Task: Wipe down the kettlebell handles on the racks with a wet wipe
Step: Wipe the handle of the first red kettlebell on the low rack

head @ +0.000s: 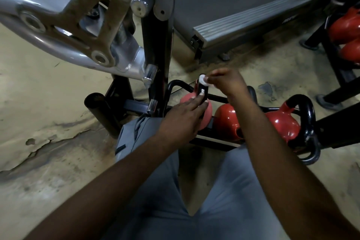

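Three red kettlebells sit in a low black rack (309,122) in front of my knees. My left hand (185,119) rests on the leftmost kettlebell (186,99), fingers around the base of its black handle (201,89). My right hand (226,82) pinches a small white wet wipe (202,80) against the top of that handle. The middle kettlebell (226,121) is partly hidden by my right forearm. The right kettlebell (282,122) shows its black handle near the rack's end loop.
A grey exercise machine arm (58,31) and its black upright (155,54) stand close on the left. A treadmill deck (243,15) lies behind. A second rack with red kettlebells (346,39) is at the far right. Worn beige floor surrounds everything.
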Motion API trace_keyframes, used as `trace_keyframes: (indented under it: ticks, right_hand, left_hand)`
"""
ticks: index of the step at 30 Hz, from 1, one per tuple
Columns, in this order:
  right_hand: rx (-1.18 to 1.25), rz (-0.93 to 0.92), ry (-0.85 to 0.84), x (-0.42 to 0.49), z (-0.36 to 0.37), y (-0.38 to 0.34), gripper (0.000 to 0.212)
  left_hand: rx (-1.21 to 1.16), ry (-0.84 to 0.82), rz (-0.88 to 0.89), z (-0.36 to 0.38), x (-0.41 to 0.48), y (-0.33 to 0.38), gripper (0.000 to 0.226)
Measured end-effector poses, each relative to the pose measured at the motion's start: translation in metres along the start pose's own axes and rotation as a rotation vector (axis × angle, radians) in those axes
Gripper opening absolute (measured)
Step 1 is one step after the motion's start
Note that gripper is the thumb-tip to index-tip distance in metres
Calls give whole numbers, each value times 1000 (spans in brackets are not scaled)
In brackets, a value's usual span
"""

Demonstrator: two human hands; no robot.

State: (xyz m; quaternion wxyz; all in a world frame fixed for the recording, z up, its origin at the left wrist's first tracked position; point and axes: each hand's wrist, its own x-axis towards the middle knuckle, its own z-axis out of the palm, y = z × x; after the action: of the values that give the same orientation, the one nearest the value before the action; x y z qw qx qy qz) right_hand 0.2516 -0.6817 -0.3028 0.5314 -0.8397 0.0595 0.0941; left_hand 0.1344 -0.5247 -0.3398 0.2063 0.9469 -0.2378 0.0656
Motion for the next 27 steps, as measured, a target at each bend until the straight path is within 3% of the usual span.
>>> trace_keyframes:
  ticks: [2,6,12,17,23,27]
  right_hand:
    - [-422,-127,-91,13,5,-21,12]
    - [-1070,-194,-249,39,37,-61,29]
    - [-1354,-73,-466,46,52,-78,39]
    - [-1512,-144,-404,41,50,-76,33]
    - [-1444,-254,-344,28,29,-64,45]
    - [-787,-412,-81,-5,-7,-19,22]
  left_hand:
    - [24,-37,26,-2,-8,9,57]
    - [69,-147,27,4,-17,17,62]
    - [44,-167,32,7,-20,11,61]
    - [23,-131,59,6,-18,3,60]
    - [19,-120,50,7,-20,2,66]
    - [-30,-70,63,6,-21,-1,62]
